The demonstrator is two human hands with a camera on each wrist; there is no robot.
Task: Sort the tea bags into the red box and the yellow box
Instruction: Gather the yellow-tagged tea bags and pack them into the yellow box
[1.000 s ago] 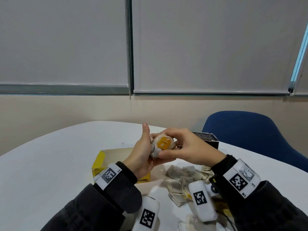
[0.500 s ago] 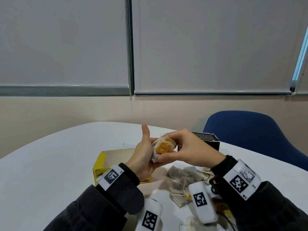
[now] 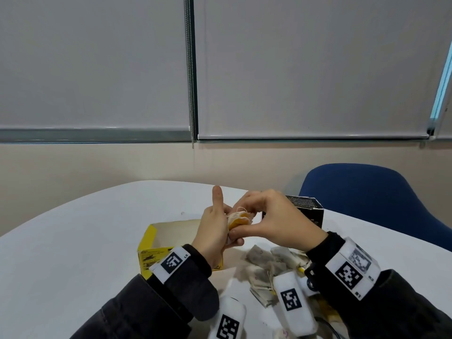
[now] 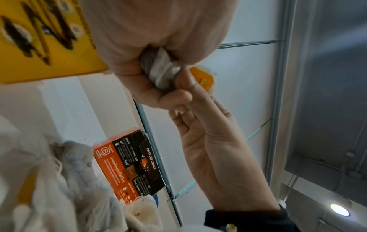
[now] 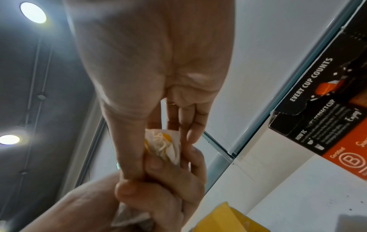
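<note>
Head view shows two boxes on the white table (image 3: 73, 241): one open yellow box (image 3: 156, 243) at centre, and one red box (image 3: 310, 211) to its right, of which only a black face shows here, its orange-red side plain in the left wrist view. Both hands meet above the yellow box around one bundle of tea bags (image 3: 238, 217) with a yellow tag. The left hand (image 3: 212, 231) has its fingers curled tight round the bundle's lower part, thumb pointing straight up. The right hand (image 3: 274, 223) pinches the bundle's top between thumb and fingertips, the remaining fingers loosely bent. How many bags the bundle holds cannot be told. A loose pile of tea bags (image 3: 266, 265) lies at lower centre right, partly hidden by the wrist cameras, so its count is unclear too
</note>
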